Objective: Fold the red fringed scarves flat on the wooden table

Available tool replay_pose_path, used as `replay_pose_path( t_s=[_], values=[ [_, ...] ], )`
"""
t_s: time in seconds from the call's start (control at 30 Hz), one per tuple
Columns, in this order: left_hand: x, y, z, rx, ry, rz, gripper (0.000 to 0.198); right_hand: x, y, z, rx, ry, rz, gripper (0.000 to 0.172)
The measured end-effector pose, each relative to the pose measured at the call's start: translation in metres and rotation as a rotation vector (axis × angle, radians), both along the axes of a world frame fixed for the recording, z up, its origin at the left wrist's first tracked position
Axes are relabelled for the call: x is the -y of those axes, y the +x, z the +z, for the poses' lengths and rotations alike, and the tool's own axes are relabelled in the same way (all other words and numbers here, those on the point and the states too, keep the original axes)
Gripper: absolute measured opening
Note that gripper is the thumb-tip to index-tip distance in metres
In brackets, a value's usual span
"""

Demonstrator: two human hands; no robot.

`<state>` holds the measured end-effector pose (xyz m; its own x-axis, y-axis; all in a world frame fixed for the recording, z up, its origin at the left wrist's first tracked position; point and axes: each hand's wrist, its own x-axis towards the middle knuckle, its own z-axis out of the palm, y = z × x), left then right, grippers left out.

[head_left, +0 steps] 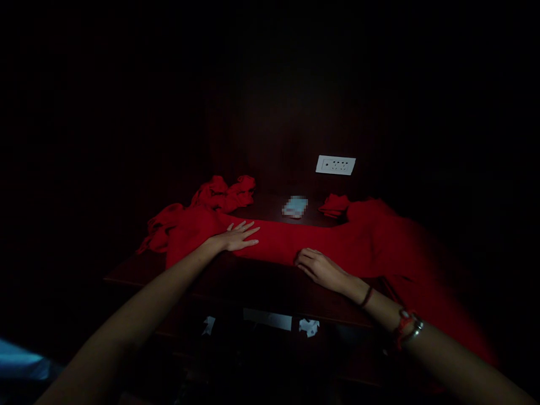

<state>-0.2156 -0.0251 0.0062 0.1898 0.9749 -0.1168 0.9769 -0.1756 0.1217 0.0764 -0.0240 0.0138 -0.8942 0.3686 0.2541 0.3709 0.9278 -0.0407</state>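
A long red cloth (pixel 274 239) lies across a dark table, with a flat strip in the middle and a looser spread at the right. My left hand (pixel 238 236) rests flat on the strip's left part, fingers stretched and spread. At the strip's near edge my right hand (pixel 320 267) has its fingers curled in and pressed together on the cloth. The fingertips are partly hidden, and how much cloth they hold does not show. Bracelets circle my right wrist.
Crumpled red fabric (pixel 228 194) lies at the back left. A pale blurred item (pixel 295 207) sits behind the strip, below a white wall socket (pixel 336 165). Pale paper pieces (pixel 267 319) show beneath the table's front edge (pixel 295 312). The surroundings are very dark.
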Motion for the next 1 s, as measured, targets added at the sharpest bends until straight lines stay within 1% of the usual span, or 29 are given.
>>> replay_pose_path(
  t_s=[0.13,0.17,0.23,0.27,0.33,0.4,0.47,0.53,0.67,0.73,0.83,0.93,1.0],
  values=[
    [0.002,-0.009,0.001,-0.011,0.002,-0.026,0.060,0.002,0.007,-0.009,-0.060,-0.092,0.013,0.032],
    [0.004,-0.008,0.002,-0.013,0.010,-0.027,0.059,0.001,0.009,-0.010,-0.083,-0.107,0.006,0.034],
    [0.010,0.002,0.007,0.000,0.077,-0.058,0.059,0.000,0.014,-0.011,-0.114,-0.115,-0.054,0.040],
    [0.014,0.010,0.010,0.019,0.131,-0.105,0.058,-0.002,0.017,-0.011,-0.107,-0.117,-0.100,0.044],
    [0.023,0.027,0.015,0.062,0.226,-0.268,0.051,-0.005,0.020,-0.013,-0.032,-0.129,-0.183,0.048],
    [0.030,0.041,0.019,0.076,0.246,-0.425,0.035,-0.007,0.023,-0.014,0.080,-0.139,-0.216,0.048],
    [0.033,0.047,0.020,0.059,0.224,-0.494,0.023,-0.008,0.025,-0.014,0.165,-0.138,-0.225,0.047],
    [0.034,0.043,0.022,0.054,0.213,-0.500,0.020,-0.006,0.028,-0.012,0.213,-0.147,-0.230,0.045],
    [0.033,0.020,0.026,0.119,0.145,-0.525,0.020,0.001,0.033,-0.005,0.252,-0.201,-0.237,0.047],
    [0.033,0.007,0.030,0.164,0.071,-0.506,0.017,0.004,0.035,-0.002,0.248,-0.225,-0.242,0.051],
    [0.034,-0.009,0.035,0.229,-0.041,-0.441,0.012,0.006,0.036,-0.002,0.229,-0.240,-0.252,0.056],
    [0.035,-0.013,0.041,0.275,-0.144,-0.417,0.020,0.004,0.037,-0.005,0.251,-0.229,-0.258,0.052],
    [0.034,-0.006,0.045,0.269,-0.144,-0.424,0.030,0.003,0.038,-0.006,0.271,-0.225,-0.261,0.049]
  ],
)
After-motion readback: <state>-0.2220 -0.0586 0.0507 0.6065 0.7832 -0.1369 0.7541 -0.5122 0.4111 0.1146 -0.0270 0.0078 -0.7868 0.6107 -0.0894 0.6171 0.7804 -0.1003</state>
